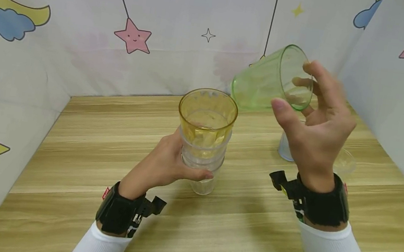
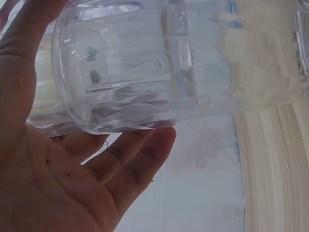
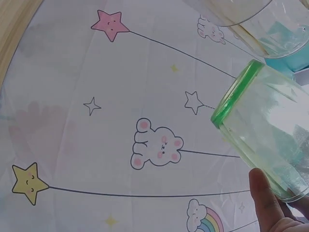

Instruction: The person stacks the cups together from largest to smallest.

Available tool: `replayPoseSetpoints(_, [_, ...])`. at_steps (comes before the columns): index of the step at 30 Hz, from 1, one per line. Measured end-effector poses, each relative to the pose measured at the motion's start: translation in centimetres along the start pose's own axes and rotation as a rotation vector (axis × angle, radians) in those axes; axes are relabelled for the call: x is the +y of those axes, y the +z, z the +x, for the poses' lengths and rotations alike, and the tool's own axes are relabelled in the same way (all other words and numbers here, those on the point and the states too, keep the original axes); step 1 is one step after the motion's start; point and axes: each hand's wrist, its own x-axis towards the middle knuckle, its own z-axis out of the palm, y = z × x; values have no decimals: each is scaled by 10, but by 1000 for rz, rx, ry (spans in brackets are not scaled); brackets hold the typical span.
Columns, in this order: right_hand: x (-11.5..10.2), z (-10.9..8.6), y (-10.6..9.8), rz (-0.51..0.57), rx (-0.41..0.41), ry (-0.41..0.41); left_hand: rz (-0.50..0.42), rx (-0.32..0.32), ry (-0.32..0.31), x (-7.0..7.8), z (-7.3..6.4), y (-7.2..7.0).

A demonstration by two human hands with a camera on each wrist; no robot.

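Note:
My left hand grips a stack of clear plastic cups, thumb across the near side. Nested in the top of that stack is a yellow see-through cup, its mouth facing up. In the left wrist view, fingers curve around the ribbed wall of a clear cup. Up and to the right, my right hand holds a green see-through cup near its rim between thumb and fingers. The green cup lies tilted on its side in the air, base toward the yellow cup. Its thick green base shows in the right wrist view.
Behind my right hand a clear cup stands on the wooden table, partly hidden. Near my right wrist lies a clear round object, also partly covered. A white printed cloth walls the table at the back and sides.

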Motion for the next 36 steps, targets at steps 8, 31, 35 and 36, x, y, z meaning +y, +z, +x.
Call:
replayPoseSetpoints(8, [-9, 0, 8, 116, 63, -10, -3, -1, 4, 0, -1, -1])
replayPoseSetpoints(31, [-29, -15, 26, 218, 14, -74, 18, 10, -1, 2, -2, -1])
replayPoseSetpoints(35, [-33, -18, 26, 190, -30, -48, 9, 1, -7, 2, -2, -1])
replayPoseSetpoints(36, [-34, -19, 26, 186, -44, -44, 5, -1, -7, 2, -2, -1])
